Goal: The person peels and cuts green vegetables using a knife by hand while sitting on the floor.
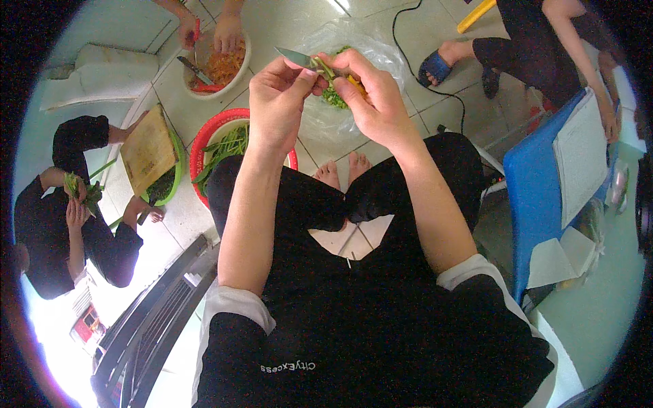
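Observation:
My left hand (280,97) pinches short pieces of green stem (324,67) between thumb and fingers. Close beside it, my right hand (375,97) is closed around a small knife, its blade (296,57) pointing left past my left fingertips; the fingers hide most of its grip. A yellow-orange patch shows under my right fingers, and I cannot tell whether it is the handle or food. Below the hands, chopped greens (335,98) lie on a clear plastic bag (326,120) spread on the tiled floor. Left of my knee, a red-rimmed basin (199,153) holds long leafy green stems.
At upper left, a co-worker's hands work over a white tub (247,56) of orange shreds. Another person at left holds greens near a cutting board (149,150) on a green basin (178,176). At right are a seated person, a blue chair (525,194) and a black cable (403,46).

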`<state>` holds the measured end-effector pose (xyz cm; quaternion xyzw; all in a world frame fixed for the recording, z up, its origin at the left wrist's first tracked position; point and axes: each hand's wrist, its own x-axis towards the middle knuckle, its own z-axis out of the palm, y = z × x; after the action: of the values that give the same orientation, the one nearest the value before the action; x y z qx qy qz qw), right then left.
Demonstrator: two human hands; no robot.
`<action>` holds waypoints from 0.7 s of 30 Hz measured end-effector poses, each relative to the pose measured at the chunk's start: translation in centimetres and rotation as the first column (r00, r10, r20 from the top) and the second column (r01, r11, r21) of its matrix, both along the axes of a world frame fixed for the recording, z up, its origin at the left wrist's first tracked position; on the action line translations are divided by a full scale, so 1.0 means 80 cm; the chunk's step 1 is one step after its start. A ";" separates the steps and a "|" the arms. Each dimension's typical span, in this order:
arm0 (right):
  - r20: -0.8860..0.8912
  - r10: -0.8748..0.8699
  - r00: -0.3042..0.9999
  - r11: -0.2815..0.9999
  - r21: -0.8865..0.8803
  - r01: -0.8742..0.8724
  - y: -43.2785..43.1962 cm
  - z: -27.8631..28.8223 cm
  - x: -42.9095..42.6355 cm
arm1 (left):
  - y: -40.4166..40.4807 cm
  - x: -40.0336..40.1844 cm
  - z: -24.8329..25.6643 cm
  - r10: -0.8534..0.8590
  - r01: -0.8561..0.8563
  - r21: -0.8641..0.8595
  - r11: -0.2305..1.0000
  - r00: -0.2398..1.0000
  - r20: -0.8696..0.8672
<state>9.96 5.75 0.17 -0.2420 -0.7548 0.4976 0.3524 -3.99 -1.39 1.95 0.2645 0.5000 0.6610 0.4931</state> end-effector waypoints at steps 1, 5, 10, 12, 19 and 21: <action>-0.001 0.000 1.000 1.000 -0.001 0.000 -0.001 -0.001 -0.002 | 0.001 0.000 -0.005 0.020 -0.020 0.016 1.000 1.000 -0.003; -0.059 -0.116 0.992 0.993 -0.020 0.115 -0.004 -0.006 -0.010 | 0.005 0.008 -0.002 0.060 -0.061 0.007 0.998 0.995 0.083; -0.084 -0.153 0.985 0.986 -0.079 0.146 -0.006 -0.006 -0.013 | 0.006 0.011 0.001 0.067 -0.068 -0.027 0.997 0.997 -0.038; -0.033 -0.147 0.989 0.974 -0.177 0.139 -0.006 -0.012 -0.012 | 0.007 0.010 0.003 0.051 -0.053 -0.036 0.998 0.997 -0.056; -0.006 -0.243 0.970 0.917 -0.327 0.228 0.003 -0.013 -0.008 | 0.007 0.010 0.010 -0.021 -0.009 -0.139 0.990 0.977 -0.211; 0.005 -0.253 0.968 0.859 -0.458 0.227 0.004 -0.008 -0.007 | 0.006 0.007 0.008 -0.012 -0.017 -0.138 0.990 0.978 -0.207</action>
<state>9.43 6.10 -0.50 -0.3959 -0.5712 0.6191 0.3657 -3.40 -0.90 2.62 0.2960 0.5938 0.5941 0.4547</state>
